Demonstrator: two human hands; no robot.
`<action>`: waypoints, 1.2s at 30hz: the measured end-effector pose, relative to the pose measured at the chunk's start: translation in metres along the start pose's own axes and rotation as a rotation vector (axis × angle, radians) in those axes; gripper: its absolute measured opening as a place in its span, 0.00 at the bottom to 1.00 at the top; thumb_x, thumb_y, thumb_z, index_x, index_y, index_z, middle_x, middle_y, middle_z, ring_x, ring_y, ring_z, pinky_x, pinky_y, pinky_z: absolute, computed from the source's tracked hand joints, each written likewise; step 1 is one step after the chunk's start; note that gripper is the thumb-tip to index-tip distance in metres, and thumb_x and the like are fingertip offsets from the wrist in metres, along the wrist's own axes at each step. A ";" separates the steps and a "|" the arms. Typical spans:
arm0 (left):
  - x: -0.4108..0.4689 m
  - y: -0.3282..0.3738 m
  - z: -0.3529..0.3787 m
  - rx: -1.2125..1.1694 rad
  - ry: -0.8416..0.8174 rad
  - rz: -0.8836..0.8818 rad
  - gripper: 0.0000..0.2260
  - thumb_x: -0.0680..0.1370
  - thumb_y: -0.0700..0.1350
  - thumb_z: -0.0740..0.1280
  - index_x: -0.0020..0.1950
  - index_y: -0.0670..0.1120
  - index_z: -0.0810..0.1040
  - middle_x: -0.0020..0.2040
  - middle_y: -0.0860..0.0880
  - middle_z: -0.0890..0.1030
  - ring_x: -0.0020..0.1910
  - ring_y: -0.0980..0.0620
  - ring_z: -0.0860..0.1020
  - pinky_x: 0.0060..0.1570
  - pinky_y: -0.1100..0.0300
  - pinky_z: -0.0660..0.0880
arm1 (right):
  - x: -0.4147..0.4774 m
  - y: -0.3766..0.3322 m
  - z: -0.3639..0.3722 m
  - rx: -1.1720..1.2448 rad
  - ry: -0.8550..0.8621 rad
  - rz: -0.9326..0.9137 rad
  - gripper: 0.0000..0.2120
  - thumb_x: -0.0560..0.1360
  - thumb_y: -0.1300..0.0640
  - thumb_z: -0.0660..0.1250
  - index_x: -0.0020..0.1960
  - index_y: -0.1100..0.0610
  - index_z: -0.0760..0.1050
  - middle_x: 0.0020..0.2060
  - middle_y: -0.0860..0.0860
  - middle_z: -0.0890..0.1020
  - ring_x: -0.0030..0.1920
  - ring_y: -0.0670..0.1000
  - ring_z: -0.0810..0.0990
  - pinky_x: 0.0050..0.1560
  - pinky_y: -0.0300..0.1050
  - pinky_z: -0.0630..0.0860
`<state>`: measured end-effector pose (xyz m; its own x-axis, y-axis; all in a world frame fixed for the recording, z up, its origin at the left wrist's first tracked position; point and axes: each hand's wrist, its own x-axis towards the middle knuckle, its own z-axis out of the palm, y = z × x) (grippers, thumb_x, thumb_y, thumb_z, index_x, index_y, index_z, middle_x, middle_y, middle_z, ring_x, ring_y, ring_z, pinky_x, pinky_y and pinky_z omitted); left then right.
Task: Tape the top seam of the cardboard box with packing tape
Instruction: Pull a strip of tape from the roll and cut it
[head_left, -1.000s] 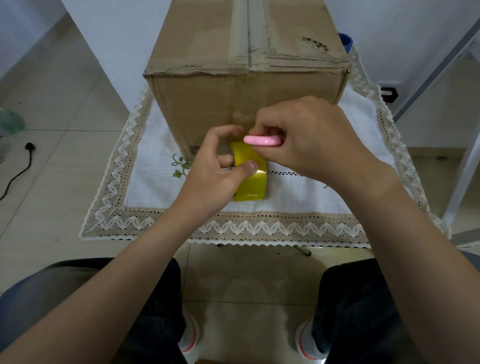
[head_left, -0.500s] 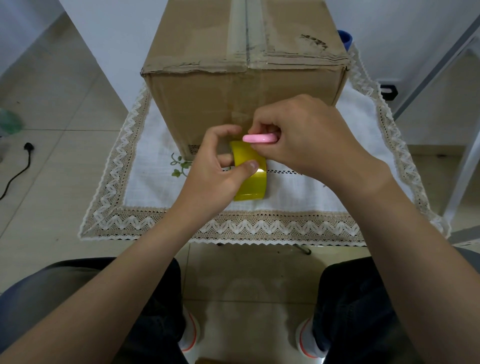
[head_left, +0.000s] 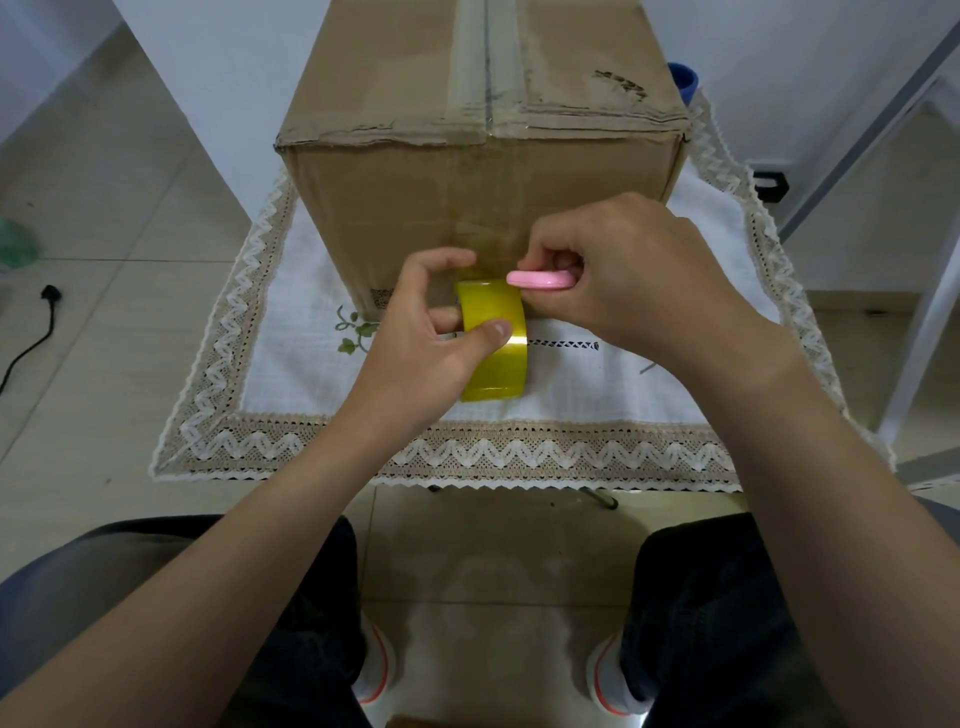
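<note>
A large cardboard box (head_left: 405, 208) stands on a lace-edged cloth, with a strip of tape running along its top seam (head_left: 485, 57) and down the near face. My left hand (head_left: 426, 343) grips a yellow roll of packing tape (head_left: 496, 343) in front of the box, thumb on the roll's outer face. My right hand (head_left: 623, 280) holds a pink cutter (head_left: 540, 279) just above the roll, at the tape between roll and box. The cutter's blade is hidden by my fingers.
The white cloth with a lace border (head_left: 467, 457) covers a small table. A blue object (head_left: 684, 80) peeks out behind the box's right corner. A black plug and cord (head_left: 49, 296) lie on the floor at the left. My knees are below.
Both hands have stayed almost still at the roll; the view has shifted slightly. No visible change in grip.
</note>
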<state>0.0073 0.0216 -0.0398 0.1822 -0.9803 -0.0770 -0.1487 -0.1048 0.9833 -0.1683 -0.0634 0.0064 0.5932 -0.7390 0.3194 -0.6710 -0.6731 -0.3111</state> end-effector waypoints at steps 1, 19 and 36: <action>0.000 0.001 0.000 0.003 0.002 -0.005 0.22 0.79 0.39 0.75 0.61 0.61 0.70 0.44 0.44 0.89 0.45 0.37 0.87 0.47 0.36 0.84 | -0.001 0.002 0.000 -0.012 0.001 0.010 0.10 0.75 0.43 0.72 0.43 0.48 0.80 0.32 0.44 0.77 0.40 0.51 0.77 0.37 0.47 0.72; 0.000 0.008 0.011 0.021 0.048 -0.052 0.24 0.79 0.39 0.74 0.66 0.57 0.67 0.44 0.41 0.89 0.45 0.33 0.85 0.41 0.45 0.84 | -0.022 0.093 -0.025 0.082 -0.380 0.376 0.04 0.78 0.52 0.73 0.50 0.50 0.85 0.39 0.47 0.86 0.38 0.47 0.82 0.37 0.44 0.77; 0.000 0.011 0.016 0.044 0.062 -0.019 0.22 0.73 0.47 0.73 0.61 0.62 0.68 0.48 0.33 0.86 0.47 0.26 0.82 0.44 0.30 0.81 | -0.024 0.136 0.014 0.150 -0.103 0.840 0.24 0.81 0.39 0.64 0.72 0.49 0.67 0.54 0.54 0.84 0.53 0.58 0.83 0.54 0.52 0.80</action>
<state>-0.0095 0.0176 -0.0313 0.2448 -0.9660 -0.0835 -0.1871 -0.1315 0.9735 -0.2671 -0.1374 -0.0558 -0.0317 -0.9882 -0.1501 -0.8443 0.1069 -0.5251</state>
